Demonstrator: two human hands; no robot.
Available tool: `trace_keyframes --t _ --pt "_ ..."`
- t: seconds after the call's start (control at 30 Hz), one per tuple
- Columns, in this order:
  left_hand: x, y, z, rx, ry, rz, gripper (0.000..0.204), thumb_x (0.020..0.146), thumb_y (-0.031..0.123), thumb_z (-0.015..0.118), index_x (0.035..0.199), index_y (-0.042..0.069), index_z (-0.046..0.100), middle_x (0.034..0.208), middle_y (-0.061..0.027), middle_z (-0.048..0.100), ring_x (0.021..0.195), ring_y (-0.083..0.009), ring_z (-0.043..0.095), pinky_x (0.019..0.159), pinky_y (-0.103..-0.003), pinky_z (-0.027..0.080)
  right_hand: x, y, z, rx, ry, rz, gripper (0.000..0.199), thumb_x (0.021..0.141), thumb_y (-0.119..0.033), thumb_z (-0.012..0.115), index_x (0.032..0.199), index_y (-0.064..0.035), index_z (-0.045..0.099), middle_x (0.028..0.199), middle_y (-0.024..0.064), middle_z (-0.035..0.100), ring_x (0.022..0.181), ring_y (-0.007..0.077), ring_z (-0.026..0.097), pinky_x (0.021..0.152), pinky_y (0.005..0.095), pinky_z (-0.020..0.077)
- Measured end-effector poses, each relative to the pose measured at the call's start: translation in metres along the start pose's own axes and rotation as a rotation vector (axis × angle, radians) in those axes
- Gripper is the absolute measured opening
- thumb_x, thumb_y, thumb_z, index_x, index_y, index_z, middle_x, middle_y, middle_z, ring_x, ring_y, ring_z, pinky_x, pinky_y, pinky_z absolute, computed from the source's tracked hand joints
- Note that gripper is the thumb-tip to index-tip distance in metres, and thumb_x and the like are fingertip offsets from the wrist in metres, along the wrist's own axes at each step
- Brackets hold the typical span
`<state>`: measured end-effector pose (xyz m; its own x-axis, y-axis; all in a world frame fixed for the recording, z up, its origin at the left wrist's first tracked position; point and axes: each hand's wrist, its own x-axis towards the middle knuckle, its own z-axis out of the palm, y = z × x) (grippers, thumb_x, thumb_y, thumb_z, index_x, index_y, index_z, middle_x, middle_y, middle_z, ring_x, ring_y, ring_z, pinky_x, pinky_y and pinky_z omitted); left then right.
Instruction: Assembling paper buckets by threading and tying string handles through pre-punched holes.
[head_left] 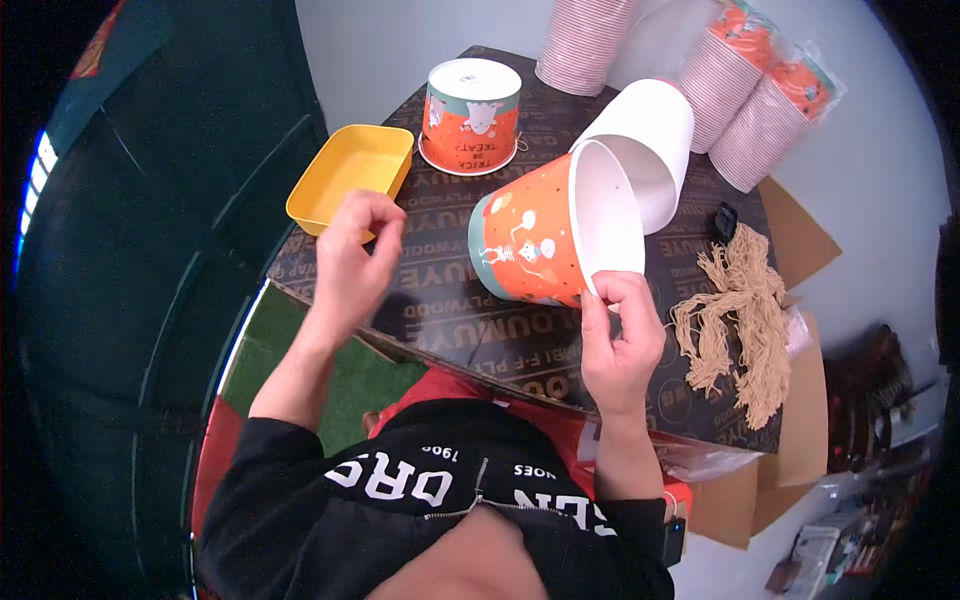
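Note:
My right hand [625,345] pinches the rim of an orange paper bucket [535,240] between thumb and fingers. The bucket is tilted, its white mouth facing right; a teal base and a white skeleton print show on it. Over the near edge of a yellow plastic tray [350,180] is my left hand [355,260], its fingers curled together. What they hold, if anything, I cannot make out. Upside down behind them stands another orange and teal bucket [470,125], a bit of cord at its side. Just beyond the held bucket, a white bucket [655,130] lies on its side.
Tan strings [740,320] lie bundled on the right of the dark printed board table [450,345], beside a small black object [725,220]. Tall stacks of nested buckets [725,85] stand at the back. An open cardboard box [730,500] is below the right edge.

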<state>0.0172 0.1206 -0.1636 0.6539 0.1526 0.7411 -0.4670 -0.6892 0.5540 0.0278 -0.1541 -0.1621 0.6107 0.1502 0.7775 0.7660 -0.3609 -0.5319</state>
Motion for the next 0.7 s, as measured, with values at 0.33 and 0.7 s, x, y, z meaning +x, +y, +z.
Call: trace_keyframes --t 0.33,0.7 --pt "-0.03 0.058 0.059 -0.255 -0.109 0.282 0.029 0.073 -0.008 0.073 0.097 0.001 0.059 0.09 -0.0144 0.062 0.08 -0.0327 0.062 0.068 -0.039 0.052 -0.014 -0.015 0.013 0.315 -0.074 0.339 0.007 0.09 0.0 0.065 0.095 0.0039 0.062 0.09 0.0094 0.064 0.076 0.0144 0.058 0.069 0.0261 0.0475" --pt "-0.031 0.064 0.075 -0.233 0.021 0.38 0.033 0.067 -0.008 0.076 0.094 0.001 0.059 0.085 -0.0133 0.06 0.074 -0.0315 0.06 0.062 -0.038 0.05 -0.019 -0.018 0.018 0.23 -0.027 0.2 0.008 0.09 -0.001 0.066 0.094 0.0036 0.061 0.093 0.0133 0.065 0.082 0.0226 0.064 0.073 0.0306 0.051"
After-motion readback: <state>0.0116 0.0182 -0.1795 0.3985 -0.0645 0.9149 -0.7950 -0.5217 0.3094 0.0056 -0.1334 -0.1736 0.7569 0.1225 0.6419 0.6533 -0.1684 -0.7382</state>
